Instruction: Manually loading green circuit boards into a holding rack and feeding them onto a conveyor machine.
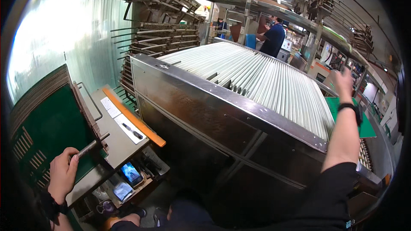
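My left hand [64, 172] is closed round a short metal bar [90, 147] at the side of a stack of green panels [53, 132]. The front panel is dark green with rows of pale slots. My right hand [342, 81] is raised at the far right, beyond the corner of a metal-framed machine; its fingers are blurred, and whether they hold anything is unclear. Below that hand, partly behind my forearm, is a bright green board [367, 126]. The metal frame [222, 98] encloses many closely spaced white slats [265, 81].
Beside the panels, a table [128, 145] bears papers, a black pen [132, 131] and an orange strip [137, 119]. A lit phone [131, 173] lies on a shelf below. Metal racks [167, 38] stand behind. A person in dark clothes [274, 38] stands beyond the machine.
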A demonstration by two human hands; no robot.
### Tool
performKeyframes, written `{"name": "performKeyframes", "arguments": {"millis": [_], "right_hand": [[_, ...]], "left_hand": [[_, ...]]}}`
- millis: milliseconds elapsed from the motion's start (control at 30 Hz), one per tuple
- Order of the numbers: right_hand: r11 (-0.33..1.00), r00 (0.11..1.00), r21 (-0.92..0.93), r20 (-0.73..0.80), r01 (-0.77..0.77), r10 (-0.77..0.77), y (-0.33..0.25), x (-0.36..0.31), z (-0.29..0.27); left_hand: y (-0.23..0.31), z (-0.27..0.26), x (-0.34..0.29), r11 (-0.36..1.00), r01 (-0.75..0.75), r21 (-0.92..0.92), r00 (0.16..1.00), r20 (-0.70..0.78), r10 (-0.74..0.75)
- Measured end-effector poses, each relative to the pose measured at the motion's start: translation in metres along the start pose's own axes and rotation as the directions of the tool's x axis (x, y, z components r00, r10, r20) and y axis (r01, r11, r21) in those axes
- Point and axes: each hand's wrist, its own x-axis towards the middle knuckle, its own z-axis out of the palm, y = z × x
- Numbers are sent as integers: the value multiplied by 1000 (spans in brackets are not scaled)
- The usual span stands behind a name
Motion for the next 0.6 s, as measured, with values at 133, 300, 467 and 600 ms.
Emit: {"name": "performKeyframes", "arguments": {"millis": [133, 300, 467, 600], "right_hand": [[780, 789, -168, -266, -603, 554, 155, 18, -63], [683, 647, -101, -444, -724, 620, 210, -19, -90], [606, 531, 70, -410, -792, 741, 155, -31, -83], [705, 596, 84, -470, -704, 651, 150, -37, -97]], "left_hand": [[-17, -28, 9, 988, -109, -107, 960, 248, 133], [-65, -41, 9, 934, 166, -318, 966, 241, -89], [-95, -35, -2, 836, 320, -445, 936, 282, -208], [-93, -39, -4, 922, 204, -328, 953, 283, -110]]}}
